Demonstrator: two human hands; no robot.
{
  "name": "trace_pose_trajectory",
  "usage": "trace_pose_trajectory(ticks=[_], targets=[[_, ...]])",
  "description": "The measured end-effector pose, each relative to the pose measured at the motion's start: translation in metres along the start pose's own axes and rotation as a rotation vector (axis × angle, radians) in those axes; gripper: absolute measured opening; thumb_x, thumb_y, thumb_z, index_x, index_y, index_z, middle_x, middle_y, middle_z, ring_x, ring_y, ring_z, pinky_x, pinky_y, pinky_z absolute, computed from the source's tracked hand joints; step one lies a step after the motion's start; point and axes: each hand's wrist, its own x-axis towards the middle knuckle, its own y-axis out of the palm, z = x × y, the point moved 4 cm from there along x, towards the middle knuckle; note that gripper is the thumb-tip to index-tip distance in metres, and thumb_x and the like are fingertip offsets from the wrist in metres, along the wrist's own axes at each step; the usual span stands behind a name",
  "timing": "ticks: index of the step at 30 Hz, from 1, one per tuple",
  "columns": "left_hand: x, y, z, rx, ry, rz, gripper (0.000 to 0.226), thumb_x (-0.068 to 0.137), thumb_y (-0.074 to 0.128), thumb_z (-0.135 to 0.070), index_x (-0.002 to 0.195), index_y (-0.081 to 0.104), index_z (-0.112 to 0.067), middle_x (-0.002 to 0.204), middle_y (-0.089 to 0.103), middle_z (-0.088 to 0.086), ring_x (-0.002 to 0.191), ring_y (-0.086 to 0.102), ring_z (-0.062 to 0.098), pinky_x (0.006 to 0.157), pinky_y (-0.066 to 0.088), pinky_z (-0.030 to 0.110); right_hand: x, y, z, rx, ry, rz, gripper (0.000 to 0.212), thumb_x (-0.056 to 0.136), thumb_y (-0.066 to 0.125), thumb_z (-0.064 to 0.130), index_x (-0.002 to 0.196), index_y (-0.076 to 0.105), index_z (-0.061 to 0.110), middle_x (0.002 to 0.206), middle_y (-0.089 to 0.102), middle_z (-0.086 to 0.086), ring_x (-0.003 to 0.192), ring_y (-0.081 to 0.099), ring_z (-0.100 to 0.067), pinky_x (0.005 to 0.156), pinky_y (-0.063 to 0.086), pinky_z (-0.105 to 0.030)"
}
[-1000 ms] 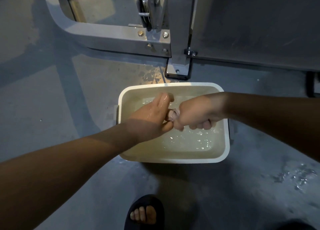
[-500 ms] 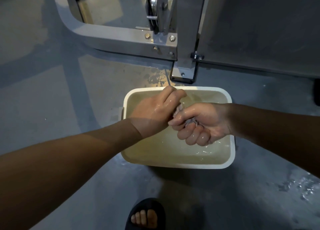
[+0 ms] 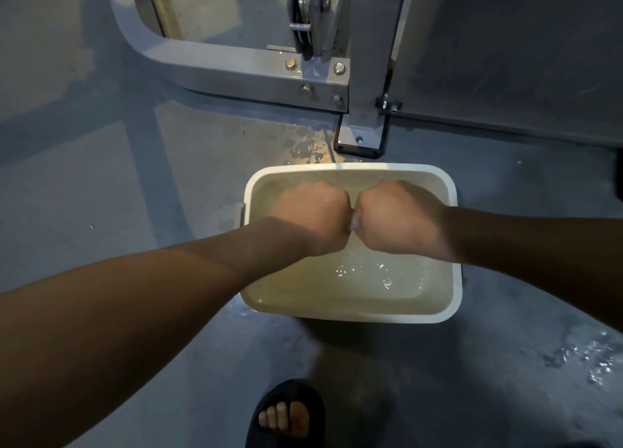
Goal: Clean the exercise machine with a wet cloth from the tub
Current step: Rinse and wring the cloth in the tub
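Fingers curled: left hand (image 3: pixel 312 216), right hand (image 3: pixel 396 216) gripping cloth (image 3: pixel 355 222) over tub (image 3: pixel 354 316).

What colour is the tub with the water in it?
The tub is white, a bit creamy inside. The head view, the only one, shows it best.

Grey floor (image 3: pixel 101 211), water splashes (image 3: pixel 593 360), black sandal (image 3: pixel 288 393)
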Motion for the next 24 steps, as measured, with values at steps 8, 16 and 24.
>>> trace_pose_trajectory(ticks=[8, 16, 24], targets=[[-0.018, 0.027, -0.010, -0.952, -0.342, 0.536, 0.024, 0.085, 0.059, -0.004, 0.067, 0.045, -0.013, 0.057, 0.034, 0.003, 0.044, 0.030, 0.016, 0.042, 0.027, 0.020, -0.003, 0.001, 0.007, -0.297, -0.184, -0.216, 0.018, 0.100, 0.047, 0.023, 0.095, 0.063, 0.026, 0.079, 0.064, 0.002, 0.074, 0.062, -0.029, 0.057, 0.036, -0.030], [-0.023, 0.036, -0.015, -1.325, -0.379, 0.671, 0.036, 0.093, 0.055, -0.010, 0.061, 0.040, -0.018, 0.049, 0.028, -0.003, 0.040, 0.025, 0.012, 0.040, 0.022, 0.019, 0.006, -0.004, 0.001, -0.360, -0.187, -0.189, 0.022, 0.096, 0.057, 0.025, 0.076, 0.054, 0.018, 0.068, 0.060, -0.004, 0.060, 0.055, -0.029, 0.052, 0.041, -0.028], [-0.029, 0.022, 0.008, -0.309, 0.266, -0.528, 0.042, 0.090, 0.063, -0.030, 0.123, 0.048, -0.009, 0.103, 0.059, 0.007, 0.077, 0.062, 0.014, 0.058, 0.044, 0.020, -0.002, 0.015, -0.023, 0.555, 0.239, 0.397, 0.022, 0.091, 0.062, 0.022, 0.075, 0.049, 0.014, 0.059, 0.042, -0.004, 0.044, 0.035, -0.019, 0.044, 0.028, -0.023]])
